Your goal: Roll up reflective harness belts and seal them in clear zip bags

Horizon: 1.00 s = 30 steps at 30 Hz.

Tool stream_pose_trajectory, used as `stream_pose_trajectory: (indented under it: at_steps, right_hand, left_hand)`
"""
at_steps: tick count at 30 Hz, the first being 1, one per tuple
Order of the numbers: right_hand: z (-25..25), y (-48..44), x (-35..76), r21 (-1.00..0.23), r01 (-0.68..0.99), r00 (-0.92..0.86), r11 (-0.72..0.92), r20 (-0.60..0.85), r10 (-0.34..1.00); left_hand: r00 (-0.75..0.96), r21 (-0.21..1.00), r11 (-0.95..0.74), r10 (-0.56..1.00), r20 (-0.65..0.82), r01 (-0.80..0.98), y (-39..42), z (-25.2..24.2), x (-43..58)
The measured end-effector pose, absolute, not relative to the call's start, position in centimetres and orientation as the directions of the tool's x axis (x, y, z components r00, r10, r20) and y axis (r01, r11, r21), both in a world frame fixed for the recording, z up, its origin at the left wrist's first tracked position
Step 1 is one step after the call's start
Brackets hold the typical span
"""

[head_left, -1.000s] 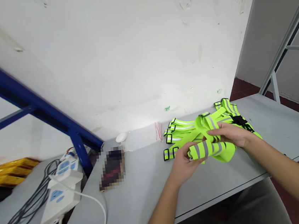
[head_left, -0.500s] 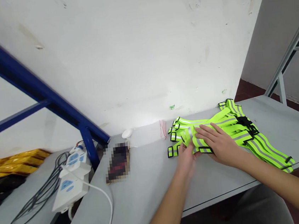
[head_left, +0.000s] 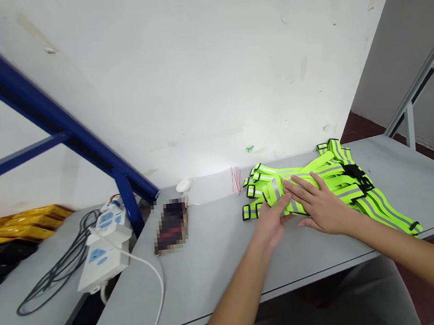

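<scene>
Neon yellow-green reflective straps (head_left: 380, 207) with grey stripes and black buckles lie in a pile at the right of the table. My left hand (head_left: 270, 225) holds the near left edge of a folded reflective strap (head_left: 275, 189), thumb on top and fingers partly hidden beneath. Flat on the same folded strap rests my right hand (head_left: 324, 207), its fingers stretched out and its thumb apart near the table. Several strap ends with black buckles (head_left: 247, 211) stick out to the left of my hands.
A clear plastic bag (head_left: 212, 188) with red lines lies by the wall, near a white round object (head_left: 183, 185). Left of it is a blurred-out dark item (head_left: 171, 226). Power strips (head_left: 104, 252), a white cable (head_left: 161, 287) and a blue frame (head_left: 126, 203) stand further left.
My left thumb has come up over the folded strap. My right thumb has spread away from the fingers, and the right hand stays on the strap. The view has shifted slightly.
</scene>
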State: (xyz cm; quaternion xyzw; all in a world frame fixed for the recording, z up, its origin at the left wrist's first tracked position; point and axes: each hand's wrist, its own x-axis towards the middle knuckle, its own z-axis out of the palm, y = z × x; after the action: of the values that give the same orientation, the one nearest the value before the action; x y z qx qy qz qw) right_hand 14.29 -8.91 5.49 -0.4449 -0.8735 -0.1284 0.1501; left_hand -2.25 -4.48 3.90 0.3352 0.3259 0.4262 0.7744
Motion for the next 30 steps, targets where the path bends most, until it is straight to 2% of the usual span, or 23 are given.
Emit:
stream_pose_trajectory:
  at_steps: [3, 6, 7, 9, 11, 13, 15, 20, 27, 30]
  right_hand:
    - [4.6, -9.3, 13.6, -0.065, 0.880, -0.361, 0.470, 0.553, 0.751]
    - [3.7, -9.7, 12.1, -0.411, 0.863, 0.073, 0.294, 0.678, 0.732]
    - [3.5, -9.8, 11.6, -0.551, 0.793, 0.215, 0.261, 0.653, 0.726]
    - [3.2, -9.7, 10.7, -0.810, 0.533, 0.393, 0.244, 0.492, 0.777]
    - [3.3, -9.5, 10.2, -0.964, 0.165, 0.346, 0.206, 0.252, 0.904]
    - [3.6, -9.2, 10.2, -0.988, -0.102, 0.163, 0.116, 0.099, 0.982]
    - [4.0, -9.0, 10.5, -0.982, -0.173, 0.068, 0.075, 0.065, 0.996]
    - [4.7, -8.8, 11.5, -0.989, -0.096, 0.036, 0.109, 0.106, 0.994]
    - [4.7, -8.8, 12.6, -0.993, -0.012, 0.041, 0.115, 0.115, 0.993]
    - [4.7, -8.7, 13.1, -0.993, -0.024, 0.023, 0.111, 0.111, 0.994]
  left_hand:
    - [0.367, 0.782, 0.403, 0.899, -0.240, -0.476, -4.5, 3.7, -1.9]
    - [0.303, 0.753, 0.382, 0.920, -0.250, -0.536, -4.5, 3.6, -1.7]
    - [0.285, 0.744, 0.378, 0.923, -0.258, -0.551, -4.5, 3.6, -1.7]
    - [0.254, 0.725, 0.371, 0.928, -0.272, -0.580, -4.4, 3.6, -1.8]
    - [0.233, 0.715, 0.355, 0.935, -0.267, -0.602, -4.4, 3.7, -1.8]
    - [0.212, 0.730, 0.329, 0.944, -0.251, -0.599, -4.5, 3.7, -1.9]
    - [0.187, 0.758, 0.316, 0.949, -0.255, -0.571, -4.5, 3.7, -1.9]
    - [0.177, 0.756, 0.325, 0.946, -0.274, -0.569, -4.6, 3.6, -1.8]
    - [0.256, 0.764, 0.349, 0.935, -0.245, -0.542, -4.6, 3.6, -1.8]
    - [0.313, 0.737, 0.379, 0.920, -0.236, -0.560, -4.4, 3.4, -2.0]
